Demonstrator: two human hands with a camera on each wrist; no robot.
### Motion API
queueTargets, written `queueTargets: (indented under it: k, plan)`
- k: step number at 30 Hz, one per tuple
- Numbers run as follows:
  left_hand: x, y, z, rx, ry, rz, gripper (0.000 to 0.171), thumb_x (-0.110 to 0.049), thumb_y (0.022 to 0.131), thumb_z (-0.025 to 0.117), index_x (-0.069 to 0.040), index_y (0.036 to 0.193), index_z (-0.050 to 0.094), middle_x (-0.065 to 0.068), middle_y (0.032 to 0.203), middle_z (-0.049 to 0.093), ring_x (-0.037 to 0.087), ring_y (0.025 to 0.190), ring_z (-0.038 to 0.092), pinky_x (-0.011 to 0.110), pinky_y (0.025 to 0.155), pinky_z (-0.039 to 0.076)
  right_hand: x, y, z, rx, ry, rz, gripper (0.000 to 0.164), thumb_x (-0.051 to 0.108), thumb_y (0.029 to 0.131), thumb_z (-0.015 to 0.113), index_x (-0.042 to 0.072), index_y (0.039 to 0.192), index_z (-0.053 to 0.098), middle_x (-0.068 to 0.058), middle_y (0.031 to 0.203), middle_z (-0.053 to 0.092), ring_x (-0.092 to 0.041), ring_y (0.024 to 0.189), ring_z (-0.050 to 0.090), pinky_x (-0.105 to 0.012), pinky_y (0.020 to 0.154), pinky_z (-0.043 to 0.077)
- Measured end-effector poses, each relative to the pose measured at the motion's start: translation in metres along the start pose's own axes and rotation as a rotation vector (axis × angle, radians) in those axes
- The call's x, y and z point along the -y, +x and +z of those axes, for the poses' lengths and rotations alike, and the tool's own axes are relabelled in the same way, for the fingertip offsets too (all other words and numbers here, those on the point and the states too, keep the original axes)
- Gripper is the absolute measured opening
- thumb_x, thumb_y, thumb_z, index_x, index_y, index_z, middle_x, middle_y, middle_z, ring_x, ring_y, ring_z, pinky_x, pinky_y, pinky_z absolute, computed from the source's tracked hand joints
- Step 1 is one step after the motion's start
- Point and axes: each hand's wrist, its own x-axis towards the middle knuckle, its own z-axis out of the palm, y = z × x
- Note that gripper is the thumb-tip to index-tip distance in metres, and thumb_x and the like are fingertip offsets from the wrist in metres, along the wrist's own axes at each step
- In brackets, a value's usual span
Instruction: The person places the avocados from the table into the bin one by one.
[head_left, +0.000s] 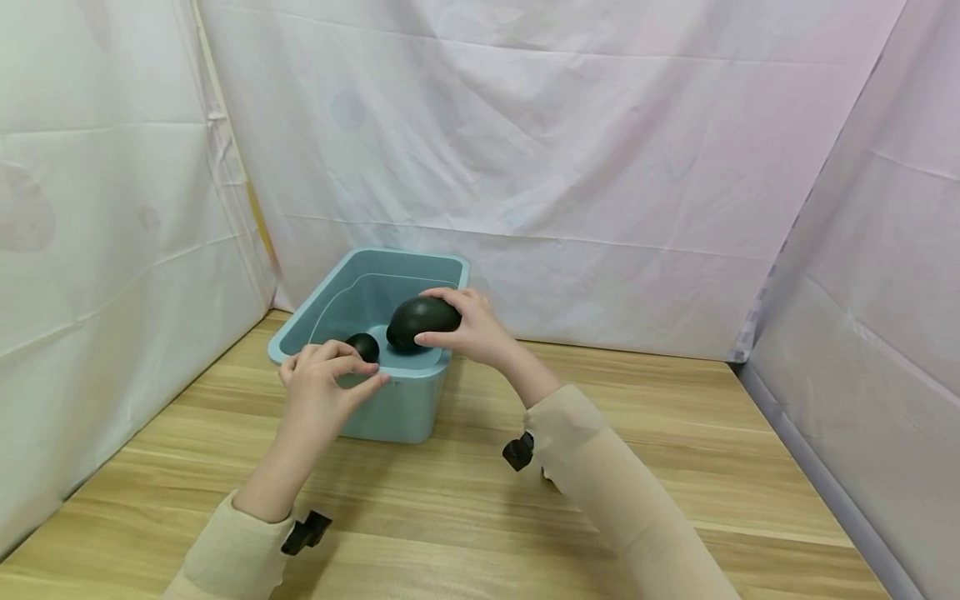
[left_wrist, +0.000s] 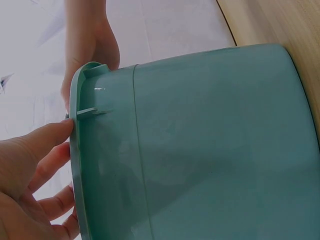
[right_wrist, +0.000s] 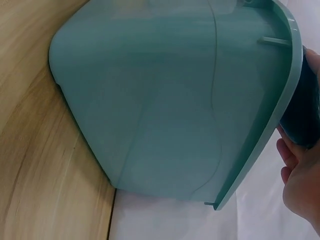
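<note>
A glossy, very dark green oval fruit [head_left: 423,319] is in my right hand [head_left: 474,327], fingers across its top and thumb on its near side. It is over the right part of a blue-green plastic bin [head_left: 408,400]. In the right wrist view the dark fruit [right_wrist: 303,107] shows behind the rim, partly covered by it. At the bin's near rim is my left hand [head_left: 318,383], thumb and forefinger apart. The left wrist view shows its fingertips [left_wrist: 62,127] right at the rim and nothing between them. Just beyond them a smaller dark round thing [head_left: 364,347] shows inside the bin.
The bin stands on a wood-grain table [head_left: 600,467] near its back left corner. Pale cloth curtains [head_left: 570,167] hang behind and on both sides. A black wrist mount [head_left: 306,533] sticks out from the left sleeve, another [head_left: 518,452] from the right.
</note>
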Motion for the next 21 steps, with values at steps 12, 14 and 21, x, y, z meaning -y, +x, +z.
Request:
queueTargets:
  k: [12,14,21]
  plan:
    - [0.000,0.001,-0.001,0.016,-0.002,-0.013,0.016,-0.011,0.067,0.088,-0.007,0.078,0.077,0.003,0.087,0.061,0.025,0.088,0.047,0.059,0.088,0.018,0.003,0.009,0.012,0.021,-0.044,-0.024,0.062,0.046,0.080,0.076,0.028,0.135,0.053,-0.001,0.132,0.051,-0.024,0.126,0.033,-0.047,0.089,0.037]
    - [0.000,0.001,-0.001,0.017,-0.003,-0.016,0.016,-0.011,0.067,0.088,-0.007,0.078,0.077,0.003,0.087,0.061,0.025,0.089,0.047,0.059,0.089,0.018,0.004,0.010,0.013,0.023,-0.048,-0.023,0.063,0.046,0.079,0.076,0.029,0.135,0.053,-0.001,0.132,0.051,-0.023,0.126,0.033,-0.047,0.090,0.036]
    - [0.001,0.002,-0.002,0.015,-0.002,-0.015,0.016,-0.011,0.067,0.088,-0.006,0.078,0.077,0.004,0.087,0.061,0.026,0.089,0.046,0.059,0.089,0.018,0.006,0.014,0.017,0.023,-0.058,-0.011,0.065,0.049,0.078,0.076,0.030,0.136,0.052,-0.001,0.132,0.050,-0.021,0.125,0.034,-0.046,0.090,0.037]
